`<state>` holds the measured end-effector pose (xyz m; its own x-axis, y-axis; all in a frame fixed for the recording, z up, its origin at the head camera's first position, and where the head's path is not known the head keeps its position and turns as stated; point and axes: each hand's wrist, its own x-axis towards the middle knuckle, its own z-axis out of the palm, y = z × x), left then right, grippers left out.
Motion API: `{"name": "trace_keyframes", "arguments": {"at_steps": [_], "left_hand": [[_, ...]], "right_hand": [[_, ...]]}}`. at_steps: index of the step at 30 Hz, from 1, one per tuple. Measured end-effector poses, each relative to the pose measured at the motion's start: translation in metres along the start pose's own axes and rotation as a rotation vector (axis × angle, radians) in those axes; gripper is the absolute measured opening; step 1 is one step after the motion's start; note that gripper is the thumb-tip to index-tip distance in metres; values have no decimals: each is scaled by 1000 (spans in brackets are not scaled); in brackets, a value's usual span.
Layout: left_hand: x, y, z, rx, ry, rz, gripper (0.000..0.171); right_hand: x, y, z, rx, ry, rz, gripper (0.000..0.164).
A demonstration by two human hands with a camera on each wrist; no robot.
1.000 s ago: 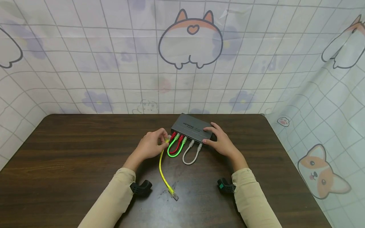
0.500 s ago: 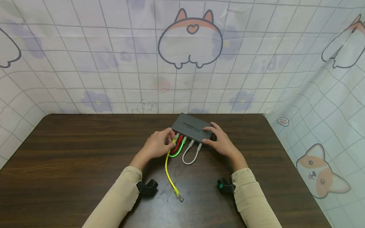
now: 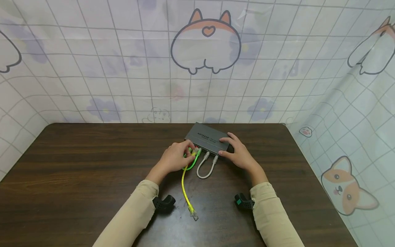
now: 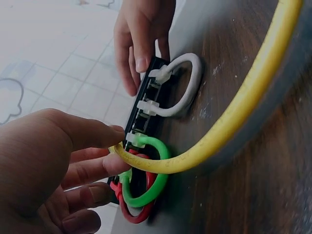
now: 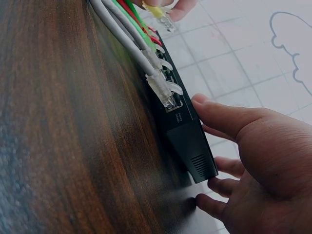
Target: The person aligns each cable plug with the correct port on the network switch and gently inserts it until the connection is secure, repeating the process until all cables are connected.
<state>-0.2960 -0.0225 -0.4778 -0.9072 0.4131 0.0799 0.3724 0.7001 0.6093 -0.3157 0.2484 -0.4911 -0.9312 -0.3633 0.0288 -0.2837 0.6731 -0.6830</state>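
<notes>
My left hand (image 3: pixel 174 157) pinches a yellow Ethernet cable (image 3: pixel 184 187) just behind one plug, between thumb and index finger. That clear plug (image 5: pixel 168 23) is close to the port side of a dark NETGEAR network switch (image 3: pixel 206 134), above the short cables. The cable's other plug (image 3: pixel 194 215) lies nearer the front on the table. My right hand (image 3: pixel 242 156) grips the switch's right end, thumb at the front edge and fingers over the top and end. Looped between ports are a white cable (image 3: pixel 203 177), a green cable (image 4: pixel 161 183) and a red cable (image 4: pixel 131 217).
The dark wooden table (image 3: pixel 92 171) reaches back to a printed grid curtain (image 3: pixel 123 68), which also hangs along the sides. Uncovered ports (image 4: pixel 140 122) show between the green and white plugs. A black wrist device (image 3: pixel 165 203) sits below each sleeve.
My left hand has moved right along the switch's port side with the yellow cable, now over the red and green cables. The cable's loose end slid slightly right. The right hand holds its place.
</notes>
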Motion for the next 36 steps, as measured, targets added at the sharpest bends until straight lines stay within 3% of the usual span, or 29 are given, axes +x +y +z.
{"name": "trace_keyframes", "arguments": {"at_steps": [13,26,36], "left_hand": [[4,3,9,11,-2,-19,21],[8,5,15,44,7,55,21],[13,8,16,52,-34,31,21]], "right_hand": [[0,0,-1,-3,-2,7,53],[0,-2,-1,3,0,21,53],[1,1,1,-2,-5,25,53]]}}
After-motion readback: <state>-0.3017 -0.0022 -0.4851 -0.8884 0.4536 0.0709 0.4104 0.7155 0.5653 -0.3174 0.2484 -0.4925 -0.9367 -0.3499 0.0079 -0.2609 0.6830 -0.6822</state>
